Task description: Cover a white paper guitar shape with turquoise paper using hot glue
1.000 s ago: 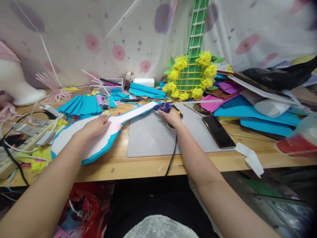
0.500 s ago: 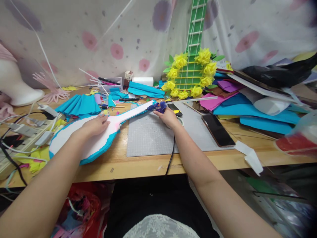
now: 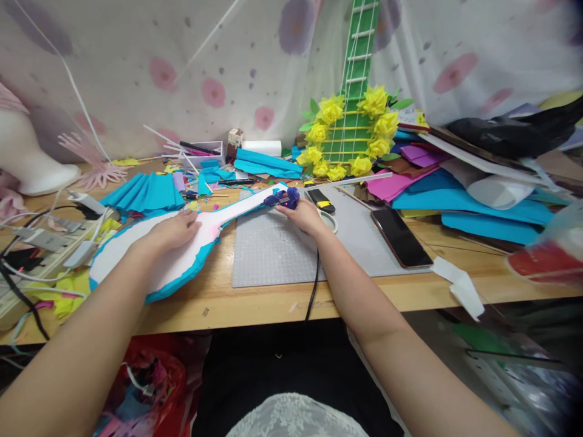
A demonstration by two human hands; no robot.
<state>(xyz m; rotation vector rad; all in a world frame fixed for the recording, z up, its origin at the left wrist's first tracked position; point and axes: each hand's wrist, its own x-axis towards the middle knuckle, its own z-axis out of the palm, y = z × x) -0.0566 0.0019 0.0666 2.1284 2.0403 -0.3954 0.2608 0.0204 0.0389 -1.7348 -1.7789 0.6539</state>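
Observation:
A white instrument-shaped board (image 3: 132, 249) with blue paper round its edge lies on the table, its neck pointing up and to the right. Resting flat on its body is my left hand (image 3: 177, 229), fingers stretched out. My right hand (image 3: 303, 213) is wrapped round a dark blue glue gun (image 3: 283, 198), whose nozzle end is at the lower edge of the neck; whether it touches cannot be made out. A black cord (image 3: 314, 282) hangs down from near my right wrist. Under the neck's end lies a grey cutting mat (image 3: 273, 255).
On the mat are a phone (image 3: 401, 238), a black-and-yellow cutter (image 3: 321, 199) and a tape roll (image 3: 331, 222). A green paper instrument with yellow flowers (image 3: 348, 145) stands behind. Coloured sheets (image 3: 483, 206) are piled right; a power strip (image 3: 27, 267) with cables lies left.
My right hand and the glue gun have shifted slightly left along the neck, showing more of the cutter and tape roll. My left hand stays on the board.

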